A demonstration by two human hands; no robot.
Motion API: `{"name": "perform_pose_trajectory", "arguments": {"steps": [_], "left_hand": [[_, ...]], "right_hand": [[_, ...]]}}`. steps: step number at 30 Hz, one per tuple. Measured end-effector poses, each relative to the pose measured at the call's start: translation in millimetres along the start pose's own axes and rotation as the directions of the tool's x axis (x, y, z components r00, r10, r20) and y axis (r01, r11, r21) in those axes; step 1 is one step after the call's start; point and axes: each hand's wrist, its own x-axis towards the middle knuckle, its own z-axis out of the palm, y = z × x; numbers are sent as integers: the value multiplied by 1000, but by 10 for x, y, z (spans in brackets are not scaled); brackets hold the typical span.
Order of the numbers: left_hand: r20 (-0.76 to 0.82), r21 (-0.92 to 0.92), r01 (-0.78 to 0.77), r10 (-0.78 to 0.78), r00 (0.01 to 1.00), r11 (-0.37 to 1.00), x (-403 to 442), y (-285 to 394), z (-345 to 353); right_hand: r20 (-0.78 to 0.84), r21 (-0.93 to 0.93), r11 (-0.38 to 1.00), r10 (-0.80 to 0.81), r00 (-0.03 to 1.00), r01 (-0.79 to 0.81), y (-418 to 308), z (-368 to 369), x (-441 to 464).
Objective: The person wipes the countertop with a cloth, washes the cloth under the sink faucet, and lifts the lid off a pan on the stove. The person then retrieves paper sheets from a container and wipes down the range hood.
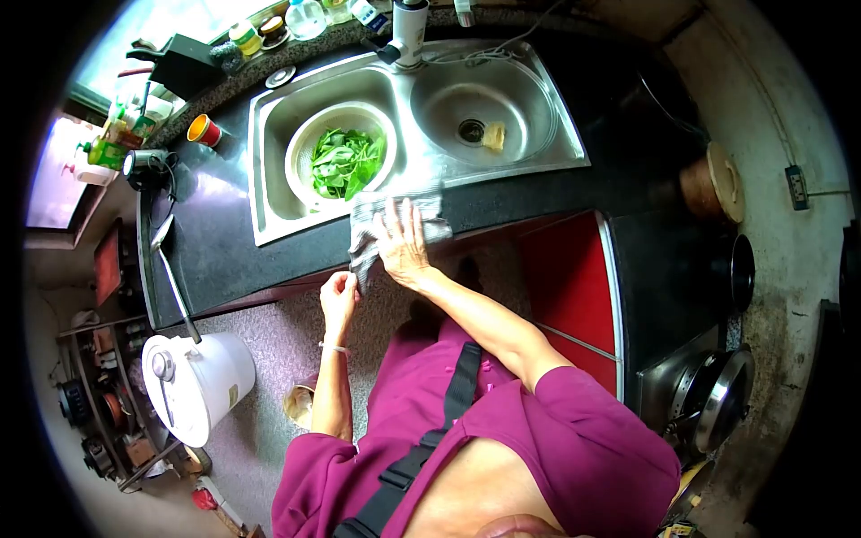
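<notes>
A grey striped cloth (433, 208) lies over the front edge of the sink and the counter. My right hand (403, 240) rests flat on it, fingers spread. Lower and to the left, my left hand (339, 296) pinches the cloth's hanging corner, its fingers closed. Just behind the cloth, in the left basin, a white colander (387, 143) holds green leaves (343, 161). The right basin (448, 99) has a yellowish sponge (493, 135) beside its drain.
A ladle (175, 278) lies on the counter's left part, its handle reaching over a white bucket (235, 372). An orange cup (204, 131) and a knife block (186, 66) stand left of the sink. Pots (725, 399) are at the right.
</notes>
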Motion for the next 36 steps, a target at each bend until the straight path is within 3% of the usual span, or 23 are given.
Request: {"name": "perform_pose_trajectory", "arguments": {"steps": [2, 4, 8, 10, 11, 13, 15, 17, 20, 22, 26, 30, 32, 34, 35, 36], "left_hand": [[24, -184, 79, -76, 997, 980, -100, -89, -28], [65, -329, 191, -180, 981, 925, -198, -122, -38], [139, -287, 231, -198, 970, 930, -322, -139, 74], [215, -244, 244, -193, 957, 938, -380, -166, 156], [238, -221, 248, -194, 952, 943, -422, -154, 196], [276, -199, 239, -180, 944, 950, -478, -193, 241], [292, -205, 250, -185, 938, 946, -523, -256, 261], [296, -231, 261, -187, 936, 937, -547, -330, 266], [321, -249, 279, -193, 927, 928, -588, -360, 276], [334, -246, 289, -199, 921, 925, -597, -318, 307], [357, -236, 292, -197, 913, 927, -588, -266, 381], [385, -165, 153, -79, 919, 974, -586, -440, 368], [368, -110, 194, -141, 919, 975, -634, -270, 277], [181, -73, -3, 16, 983, 997, -582, -517, 222], [135, -49, 51, -44, 990, 997, -600, -479, 155], [15, -221, -61, 66, 998, 973, -641, -282, 184]], "right_hand": [[-7, 112, 981, -160, 987, 159, 19, 4, -13], [4, 362, 874, -349, 937, 324, 45, -6, 27], [67, 434, 776, -534, 843, 458, 287, -105, 68], [58, 433, 775, -534, 844, 460, 543, -286, -9], [9, 369, 802, -508, 861, 469, 722, -394, -64], [-89, 290, 897, -322, 943, 333, 1082, -744, -180], [-189, 196, 980, -1, 982, 38, 1460, -1024, -327], [-403, 77, 986, 168, 900, -150, 1791, -1039, -416], [-421, 157, 956, 291, 859, -247, 1640, -813, -350], [-399, 145, 981, 176, 900, -128, 1203, -585, -205], [-165, 402, 903, -91, 982, 151, 78, -44, 64], [2, 562, 726, -479, 878, 395, -568, 276, 39], [151, 727, 671, -363, 919, 146, -599, 184, 29], [316, 764, 625, -151, 937, -157, -623, -179, 98], [301, 829, 509, -52, 952, -234, -595, -170, 74], [321, 836, 467, 8, 947, -287, -573, -254, 75]]}}
